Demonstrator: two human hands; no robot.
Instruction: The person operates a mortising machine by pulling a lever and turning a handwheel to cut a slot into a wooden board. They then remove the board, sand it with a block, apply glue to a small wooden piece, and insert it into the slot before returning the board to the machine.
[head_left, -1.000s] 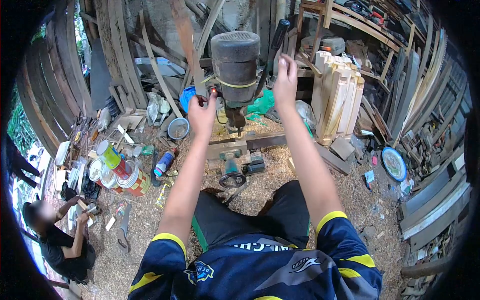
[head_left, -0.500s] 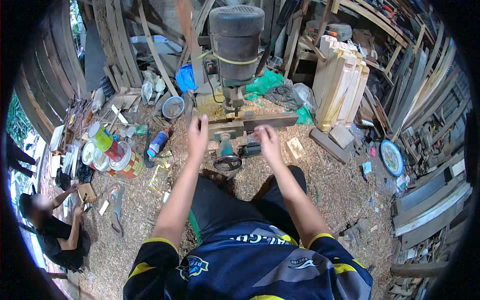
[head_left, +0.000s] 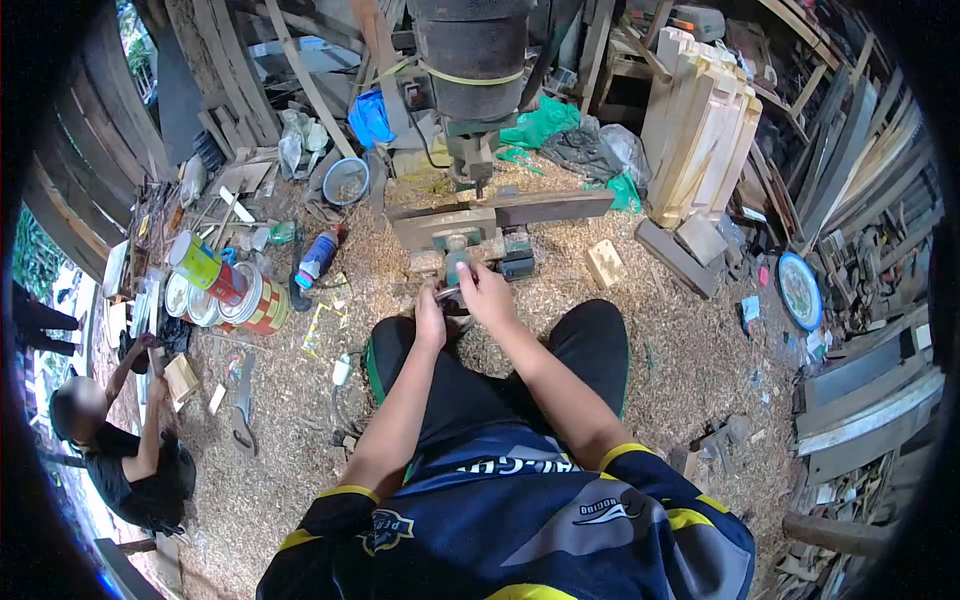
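Both of my hands are on the handwheel (head_left: pixel 449 293) at the front of a floor-standing drilling machine (head_left: pixel 470 65). The fingers of my left hand (head_left: pixel 430 314) are closed around the left side of its rim. My right hand (head_left: pixel 485 296) grips the wheel from the right, its thumb near the hub; together they hide most of the wheel. Just beyond, a long wooden board (head_left: pixel 555 207) lies crosswise in the machine's vise, behind a shorter wood jaw piece (head_left: pixel 445 228). The bit (head_left: pixel 479 188) hangs above the board.
Sawdust covers the floor. A small wood block (head_left: pixel 605 264) lies right of the machine, near stacked pale timber pieces (head_left: pixel 700 135). Paint buckets (head_left: pixel 262 305), a spray bottle (head_left: pixel 320 255) and a handsaw (head_left: pixel 243 405) are at left, where another person (head_left: pixel 130 450) sits working.
My hands have come down from beside the board and closed on the handwheel. My view has tilted down slightly. The person at left has shifted their hands.
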